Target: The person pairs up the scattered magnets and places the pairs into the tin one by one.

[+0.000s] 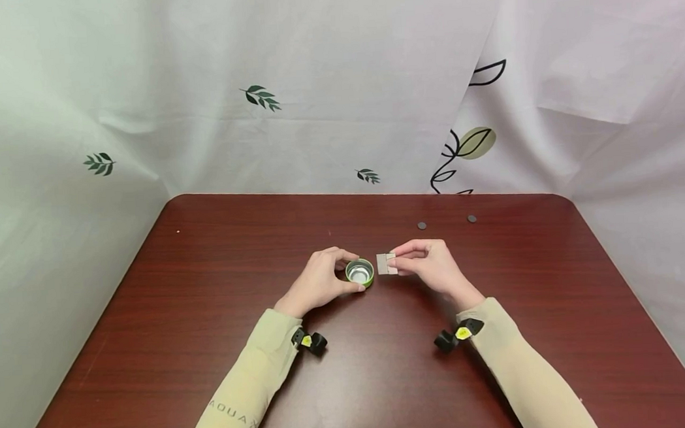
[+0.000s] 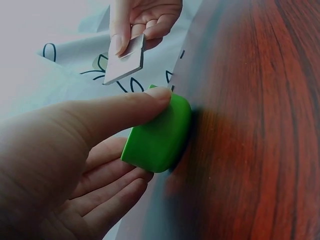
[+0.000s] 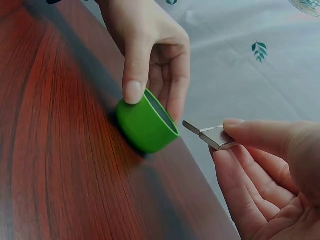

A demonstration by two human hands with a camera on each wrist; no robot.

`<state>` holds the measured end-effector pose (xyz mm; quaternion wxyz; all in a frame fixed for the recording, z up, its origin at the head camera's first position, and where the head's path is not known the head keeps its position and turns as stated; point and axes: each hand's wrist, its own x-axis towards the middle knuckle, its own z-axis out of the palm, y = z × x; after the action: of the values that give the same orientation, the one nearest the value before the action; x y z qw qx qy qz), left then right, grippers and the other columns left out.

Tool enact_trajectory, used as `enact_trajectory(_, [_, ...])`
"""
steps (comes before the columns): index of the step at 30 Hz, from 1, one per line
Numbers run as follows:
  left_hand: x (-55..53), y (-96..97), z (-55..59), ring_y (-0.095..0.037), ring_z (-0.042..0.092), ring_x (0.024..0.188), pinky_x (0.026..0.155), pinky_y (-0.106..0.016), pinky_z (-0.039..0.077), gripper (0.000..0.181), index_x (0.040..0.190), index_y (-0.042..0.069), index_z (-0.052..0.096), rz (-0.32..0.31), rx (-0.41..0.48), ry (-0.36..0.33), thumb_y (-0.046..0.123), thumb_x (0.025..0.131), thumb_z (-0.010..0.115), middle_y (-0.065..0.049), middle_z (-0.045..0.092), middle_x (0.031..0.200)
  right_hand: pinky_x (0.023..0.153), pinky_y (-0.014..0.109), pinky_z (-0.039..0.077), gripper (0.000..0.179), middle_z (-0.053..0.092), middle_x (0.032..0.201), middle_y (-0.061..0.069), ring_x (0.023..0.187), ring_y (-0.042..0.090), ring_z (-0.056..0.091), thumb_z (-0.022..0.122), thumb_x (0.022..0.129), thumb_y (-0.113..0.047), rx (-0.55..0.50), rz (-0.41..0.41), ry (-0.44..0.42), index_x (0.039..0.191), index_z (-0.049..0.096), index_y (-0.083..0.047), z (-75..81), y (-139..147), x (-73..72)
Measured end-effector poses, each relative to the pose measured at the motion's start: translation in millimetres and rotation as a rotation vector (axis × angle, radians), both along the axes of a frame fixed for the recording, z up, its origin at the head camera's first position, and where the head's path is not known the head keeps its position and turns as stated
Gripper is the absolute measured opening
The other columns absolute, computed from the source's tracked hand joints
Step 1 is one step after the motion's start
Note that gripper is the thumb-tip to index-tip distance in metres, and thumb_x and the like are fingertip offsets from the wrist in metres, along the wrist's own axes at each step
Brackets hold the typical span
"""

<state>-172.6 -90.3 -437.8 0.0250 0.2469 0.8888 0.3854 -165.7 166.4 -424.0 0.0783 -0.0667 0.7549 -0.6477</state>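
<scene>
A small round green tin (image 1: 360, 282) with a shiny silver inside stands on the table, its hollow side facing up. My left hand (image 1: 323, 277) holds it by its side, thumb against the near wall (image 2: 162, 127) and fingers round the far one. Just right of the tin, my right hand (image 1: 430, 264) pinches flat grey rectangular pieces (image 1: 385, 264) between thumb and fingers. In the right wrist view these thin metallic plates (image 3: 207, 137) overlap in a stepped way, with their free end pointing at the tin's rim.
Two small dark discs (image 1: 422, 225) lie apart on the reddish-brown wooden table (image 1: 233, 260), beyond my right hand. A white curtain (image 1: 321, 65) with leaf prints hangs behind the table and along its sides. Each wrist wears a black strap with a small camera (image 1: 317, 344).
</scene>
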Motion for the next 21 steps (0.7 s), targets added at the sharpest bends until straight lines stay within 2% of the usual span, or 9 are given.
enact_trajectory(21, [0.0, 0.5, 1.7, -0.012, 0.066, 0.094, 0.084, -0.028, 0.054, 0.054, 0.12, 0.004, 0.071, -0.017, 0.014, 0.004, 0.022, 0.074, 0.094, -0.001, 0.068, 0.106, 0.07, 0.034, 0.061, 0.02, 0.075, 0.09, 0.015, 0.073, 0.018, 0.072, 0.083, 0.085, -0.004, -0.014, -0.004, -0.078, 0.1, 0.075, 0.006, -4.6, -22, -6.4])
